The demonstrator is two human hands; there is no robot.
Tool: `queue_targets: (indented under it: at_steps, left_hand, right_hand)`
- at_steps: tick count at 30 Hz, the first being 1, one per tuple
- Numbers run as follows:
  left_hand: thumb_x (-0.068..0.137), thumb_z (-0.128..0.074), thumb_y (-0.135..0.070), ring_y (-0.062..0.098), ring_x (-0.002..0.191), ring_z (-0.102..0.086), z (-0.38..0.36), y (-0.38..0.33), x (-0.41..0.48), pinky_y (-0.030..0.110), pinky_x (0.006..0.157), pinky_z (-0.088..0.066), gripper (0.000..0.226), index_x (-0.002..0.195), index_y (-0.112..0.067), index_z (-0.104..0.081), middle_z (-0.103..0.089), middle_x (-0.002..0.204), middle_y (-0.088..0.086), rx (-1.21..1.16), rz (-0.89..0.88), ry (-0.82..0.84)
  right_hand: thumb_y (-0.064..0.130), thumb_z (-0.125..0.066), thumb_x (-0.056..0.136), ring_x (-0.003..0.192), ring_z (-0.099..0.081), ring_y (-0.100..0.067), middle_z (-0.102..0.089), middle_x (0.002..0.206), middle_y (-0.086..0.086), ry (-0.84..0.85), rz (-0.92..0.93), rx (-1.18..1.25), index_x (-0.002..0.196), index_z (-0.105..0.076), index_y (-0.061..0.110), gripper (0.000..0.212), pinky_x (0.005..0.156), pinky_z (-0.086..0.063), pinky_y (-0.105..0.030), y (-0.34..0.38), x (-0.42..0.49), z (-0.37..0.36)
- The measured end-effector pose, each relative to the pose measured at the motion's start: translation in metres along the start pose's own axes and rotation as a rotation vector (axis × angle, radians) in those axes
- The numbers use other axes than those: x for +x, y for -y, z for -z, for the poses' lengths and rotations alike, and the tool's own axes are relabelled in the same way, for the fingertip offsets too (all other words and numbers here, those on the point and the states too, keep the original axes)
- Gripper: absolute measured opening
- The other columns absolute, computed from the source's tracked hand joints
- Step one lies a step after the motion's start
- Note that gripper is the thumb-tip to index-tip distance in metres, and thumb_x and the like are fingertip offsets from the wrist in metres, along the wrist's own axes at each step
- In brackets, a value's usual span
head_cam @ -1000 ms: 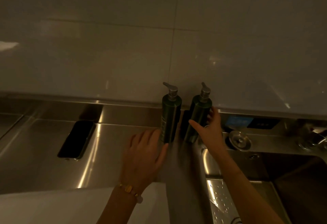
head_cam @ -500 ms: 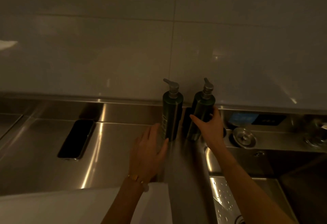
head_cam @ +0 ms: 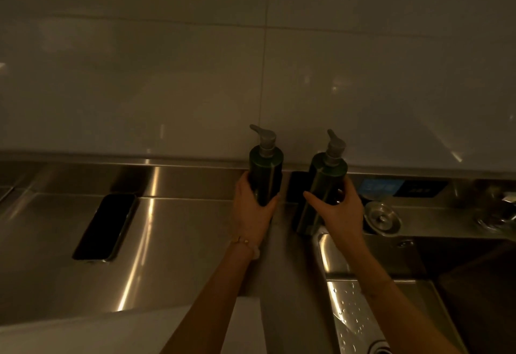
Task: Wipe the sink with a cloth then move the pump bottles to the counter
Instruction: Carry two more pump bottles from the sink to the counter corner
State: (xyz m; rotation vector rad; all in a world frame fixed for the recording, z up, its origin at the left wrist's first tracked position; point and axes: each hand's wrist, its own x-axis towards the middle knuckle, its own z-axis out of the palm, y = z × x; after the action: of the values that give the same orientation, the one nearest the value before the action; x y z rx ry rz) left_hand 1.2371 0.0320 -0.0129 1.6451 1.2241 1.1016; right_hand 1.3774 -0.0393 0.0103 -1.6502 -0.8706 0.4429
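Two dark green pump bottles with grey pump heads stand near the back wall, by the sink's left rim. My left hand [head_cam: 252, 212] is wrapped around the lower body of the left bottle [head_cam: 265, 170]. My right hand [head_cam: 339, 215] grips the right bottle [head_cam: 325, 183], which leans slightly to the right. The steel sink [head_cam: 363, 306] lies at the lower right, its ledge wet with droplets. The steel counter [head_cam: 173, 242] stretches to the left. No cloth is in sight.
A dark phone [head_cam: 107, 226] lies face up on the counter at the left. A round metal drain plug [head_cam: 382, 218] sits on the ledge behind the sink, beside a small control panel [head_cam: 402, 188]. A faucet base [head_cam: 497, 214] shows at the far right. Tiled wall behind.
My left hand moved forward from the counter and closed around the left bottle. My right hand tightened its hold on the right bottle, which now tilts a little.
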Motion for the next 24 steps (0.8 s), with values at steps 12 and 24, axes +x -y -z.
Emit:
queue_targets:
  at_steps: [12,24]
  left_hand:
    - [0.068,-0.081,-0.019,0.007,0.1,-0.051,0.003,0.001,0.001,0.019,0.08,-0.039,0.069,0.128,-0.011,-0.047,-0.059,0.115,0.001,-0.037,0.001,-0.03]
    - [0.069,-0.08,-0.009,0.009,0.095,-0.054,0.028,-0.01,-0.041,-0.001,0.069,-0.038,0.067,0.127,-0.009,-0.048,-0.056,0.105,-0.004,-0.077,0.031,-0.022]
  right_hand:
    - [0.019,-0.078,0.068,0.114,-0.053,-0.019,-0.057,0.122,0.0,0.001,-0.006,0.064,0.124,-0.047,0.016,0.065,0.094,-0.046,-0.038,0.009,-0.009,0.016]
    - [0.012,-0.077,0.068,0.096,-0.053,-0.002,-0.053,0.102,0.02,0.014,0.045,0.077,0.115,-0.048,0.023,0.056,0.075,-0.039,-0.012,0.038,-0.033,0.038]
